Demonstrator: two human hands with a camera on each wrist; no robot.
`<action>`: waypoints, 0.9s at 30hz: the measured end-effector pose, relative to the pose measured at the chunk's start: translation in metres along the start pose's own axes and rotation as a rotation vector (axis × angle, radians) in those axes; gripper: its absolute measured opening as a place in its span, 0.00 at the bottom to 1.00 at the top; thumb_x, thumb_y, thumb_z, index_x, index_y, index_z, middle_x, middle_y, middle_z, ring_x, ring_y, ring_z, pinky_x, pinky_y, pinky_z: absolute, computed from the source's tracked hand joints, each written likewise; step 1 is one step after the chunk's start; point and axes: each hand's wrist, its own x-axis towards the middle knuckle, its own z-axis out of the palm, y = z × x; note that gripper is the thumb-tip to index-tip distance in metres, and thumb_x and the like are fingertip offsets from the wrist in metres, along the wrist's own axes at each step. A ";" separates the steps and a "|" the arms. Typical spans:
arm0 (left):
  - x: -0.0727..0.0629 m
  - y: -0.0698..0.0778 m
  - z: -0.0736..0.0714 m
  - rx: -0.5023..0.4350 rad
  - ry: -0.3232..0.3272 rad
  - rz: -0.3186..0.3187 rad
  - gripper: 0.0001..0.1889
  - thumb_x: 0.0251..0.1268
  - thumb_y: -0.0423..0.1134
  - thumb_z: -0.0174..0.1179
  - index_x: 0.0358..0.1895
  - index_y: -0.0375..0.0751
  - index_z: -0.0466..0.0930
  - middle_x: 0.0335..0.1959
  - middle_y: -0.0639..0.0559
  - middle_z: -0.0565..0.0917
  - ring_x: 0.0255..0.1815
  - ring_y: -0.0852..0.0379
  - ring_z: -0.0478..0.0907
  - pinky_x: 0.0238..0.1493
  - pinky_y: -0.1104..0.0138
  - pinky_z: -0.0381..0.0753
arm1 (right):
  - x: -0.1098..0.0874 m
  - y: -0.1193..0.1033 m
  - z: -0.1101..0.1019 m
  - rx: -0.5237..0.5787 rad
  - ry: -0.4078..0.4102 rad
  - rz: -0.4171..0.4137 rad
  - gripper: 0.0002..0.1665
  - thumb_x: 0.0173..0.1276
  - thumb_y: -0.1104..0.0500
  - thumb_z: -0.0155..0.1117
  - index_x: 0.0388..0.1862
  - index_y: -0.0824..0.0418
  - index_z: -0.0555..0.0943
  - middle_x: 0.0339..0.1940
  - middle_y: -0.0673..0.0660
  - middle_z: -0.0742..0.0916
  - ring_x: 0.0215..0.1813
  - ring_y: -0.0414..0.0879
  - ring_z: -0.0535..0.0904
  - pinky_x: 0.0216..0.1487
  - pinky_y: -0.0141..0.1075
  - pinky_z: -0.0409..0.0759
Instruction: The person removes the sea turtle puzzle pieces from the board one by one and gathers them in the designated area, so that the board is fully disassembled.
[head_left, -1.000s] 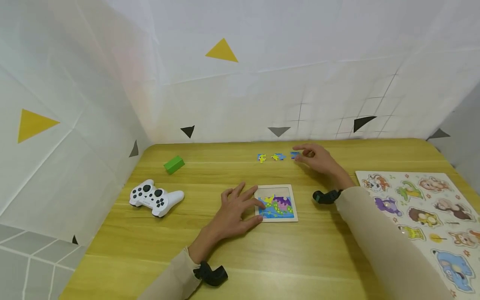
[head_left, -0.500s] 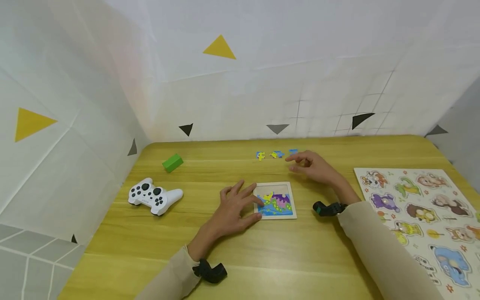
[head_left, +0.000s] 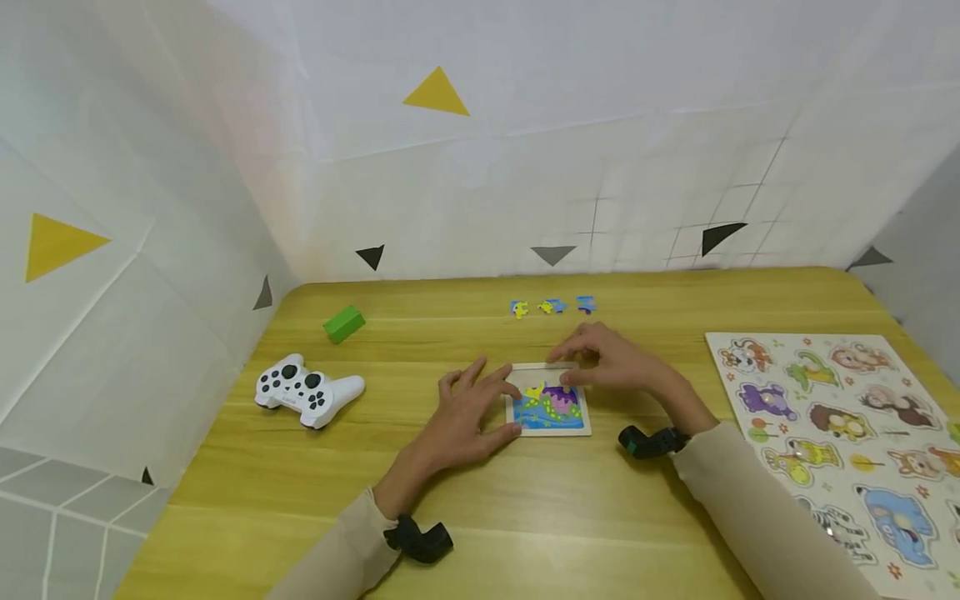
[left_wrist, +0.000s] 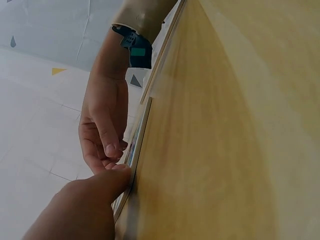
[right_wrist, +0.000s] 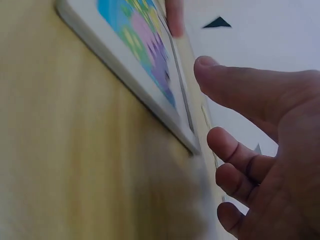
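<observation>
A small square jigsaw puzzle (head_left: 555, 412) lies in a pale wooden frame, its lower part filled with a yellow, purple and blue picture and its upper strip bare. My left hand (head_left: 467, 421) rests at the frame's left side with fingers spread, the thumb (left_wrist: 117, 175) against its near edge. Over the upper right corner hovers my right hand (head_left: 607, 360), fingers loosely bent. In the right wrist view its thumb (right_wrist: 225, 82) stands apart from the fingers, and I see nothing held. Three loose puzzle pieces, among them a blue one (head_left: 586, 305), lie in a row behind the frame.
A white game controller (head_left: 306, 392) and a green block (head_left: 344, 323) lie on the left of the wooden table (head_left: 525, 517). At the right, a large animal puzzle board (head_left: 810, 417) lies under and beside my right forearm. A pale cloth wall stands behind the table.
My right hand has come from the rightmost loose piece toward me and left, to above the frame. The three loose pieces stay in their row. My left hand has kept its place.
</observation>
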 end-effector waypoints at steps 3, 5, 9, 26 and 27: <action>0.001 -0.001 0.000 -0.003 -0.002 -0.005 0.20 0.70 0.60 0.59 0.61 0.62 0.74 0.82 0.54 0.62 0.84 0.38 0.48 0.73 0.40 0.47 | 0.000 -0.007 0.005 -0.042 0.016 -0.022 0.14 0.65 0.55 0.75 0.50 0.48 0.90 0.43 0.48 0.88 0.42 0.46 0.72 0.43 0.38 0.67; 0.001 -0.001 -0.001 -0.006 0.001 -0.005 0.20 0.70 0.60 0.59 0.61 0.62 0.74 0.82 0.54 0.62 0.84 0.38 0.48 0.73 0.40 0.47 | 0.001 -0.012 0.008 -0.058 0.026 -0.038 0.13 0.64 0.54 0.75 0.48 0.48 0.90 0.42 0.48 0.87 0.41 0.47 0.72 0.42 0.38 0.67; 0.002 0.000 -0.002 -0.016 0.005 -0.008 0.20 0.70 0.60 0.59 0.61 0.61 0.75 0.81 0.54 0.63 0.85 0.39 0.48 0.73 0.40 0.47 | 0.003 -0.022 0.016 -0.079 0.033 -0.060 0.12 0.63 0.54 0.76 0.46 0.48 0.91 0.39 0.50 0.85 0.41 0.47 0.73 0.42 0.39 0.66; 0.000 -0.001 0.002 0.208 0.051 -0.027 0.38 0.70 0.68 0.52 0.78 0.55 0.65 0.81 0.56 0.63 0.84 0.40 0.49 0.72 0.35 0.45 | 0.001 -0.033 0.031 -0.160 -0.006 -0.080 0.11 0.67 0.54 0.73 0.48 0.46 0.90 0.41 0.50 0.85 0.45 0.45 0.71 0.46 0.42 0.61; 0.000 -0.001 0.002 0.246 0.057 -0.033 0.39 0.69 0.70 0.51 0.78 0.55 0.64 0.81 0.56 0.63 0.85 0.40 0.48 0.72 0.34 0.45 | 0.001 -0.033 0.031 -0.161 -0.008 -0.079 0.11 0.67 0.54 0.73 0.48 0.46 0.90 0.41 0.50 0.85 0.45 0.45 0.71 0.46 0.42 0.61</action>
